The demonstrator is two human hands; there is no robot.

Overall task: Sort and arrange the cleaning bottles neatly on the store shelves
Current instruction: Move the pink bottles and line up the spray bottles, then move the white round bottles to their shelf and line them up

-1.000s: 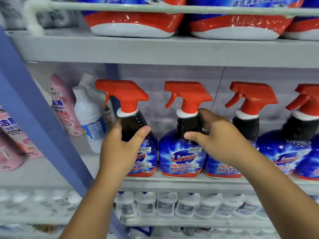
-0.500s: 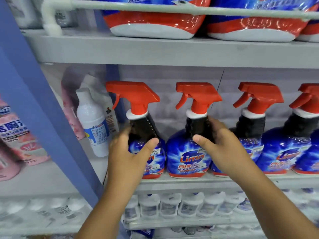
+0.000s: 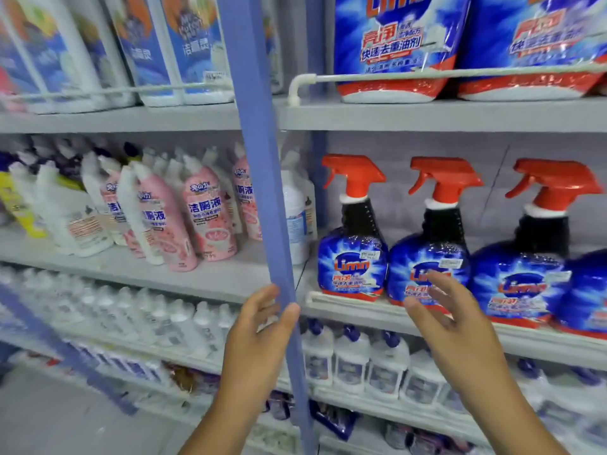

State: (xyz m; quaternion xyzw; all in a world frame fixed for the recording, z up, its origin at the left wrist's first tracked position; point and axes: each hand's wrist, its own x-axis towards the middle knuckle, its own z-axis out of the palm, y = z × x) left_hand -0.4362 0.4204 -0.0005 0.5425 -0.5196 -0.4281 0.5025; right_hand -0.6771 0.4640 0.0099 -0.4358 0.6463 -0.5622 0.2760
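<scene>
A row of blue spray bottles with red trigger heads stands upright on the grey middle shelf (image 3: 377, 311): the leftmost spray bottle (image 3: 353, 254), a second spray bottle (image 3: 430, 257) and a third spray bottle (image 3: 525, 274). My left hand (image 3: 259, 333) hangs in front of the blue shelf post (image 3: 262, 178), fingers relaxed, holding nothing. My right hand (image 3: 453, 320) is open with spread fingers, just in front of the second bottle and apart from it.
Pink bottles (image 3: 207, 218) and white bottles (image 3: 69, 211) crowd the left bay. A white bottle (image 3: 295, 218) stands behind the post. Blue refill bags (image 3: 394, 44) sit on the top shelf behind a white rail. Small white bottles (image 3: 351, 359) fill the shelf below.
Both hands have let go of the two spray bottles' necks and drawn back and down. The view has swung left and pulled back, revealing the left bay.
</scene>
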